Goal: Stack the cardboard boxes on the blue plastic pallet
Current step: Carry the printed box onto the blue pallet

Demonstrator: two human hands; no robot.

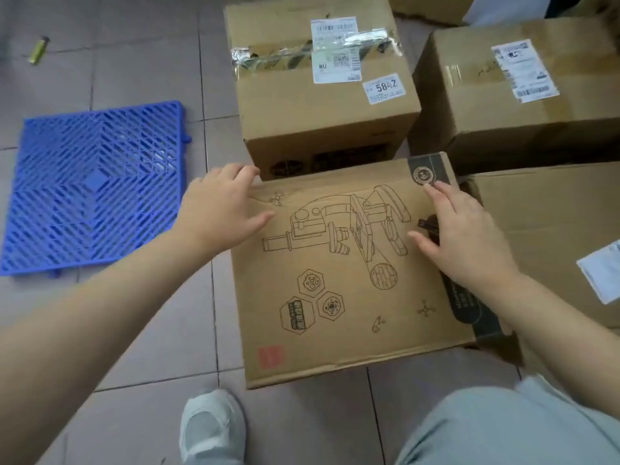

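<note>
On the grey tiled floor (141, 330) | my left hand (221, 209) and right hand (466, 236) lie open on the flat brown cardboard box with drawings (335, 290) | blue plastic grid pallet (94, 186) bare, well to its left

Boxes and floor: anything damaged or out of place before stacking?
The box behind the printed one has crinkled, torn tape across its top seam. A small green cylinder lies loose on the floor beyond the pallet.
</note>
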